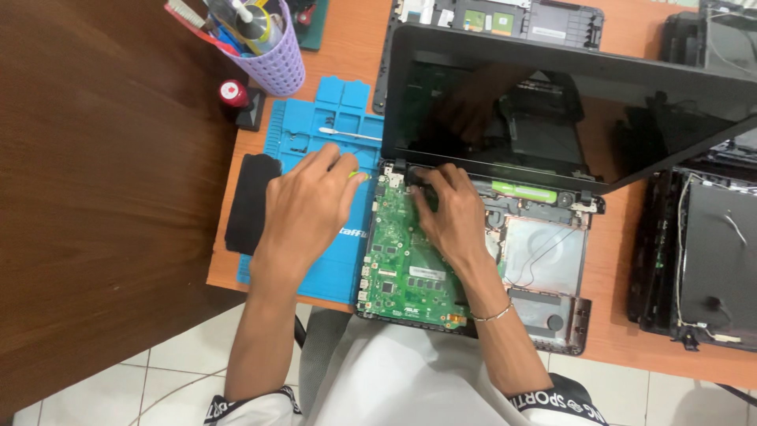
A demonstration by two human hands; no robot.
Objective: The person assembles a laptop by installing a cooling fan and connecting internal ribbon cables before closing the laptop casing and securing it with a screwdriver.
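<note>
- Green motherboard (404,268) lies flat and bare inside the opened laptop base (552,260), under the right hand (449,213).
- Yellow-tipped tool (356,175) pokes from the left hand (303,209), pointing toward the board's upper corner.

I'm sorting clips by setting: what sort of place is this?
Likely a laptop repair bench: an opened laptop with its green board bare, a blue repair mat, a cup of tools, and more dismantled laptops nearby.

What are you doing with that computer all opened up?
A person has an opened laptop on the desk, its green circuit board showing. The right hand presses on the board near the hinge. The left hand rests on a blue work mat, pinching something small and yellow-green.
</note>
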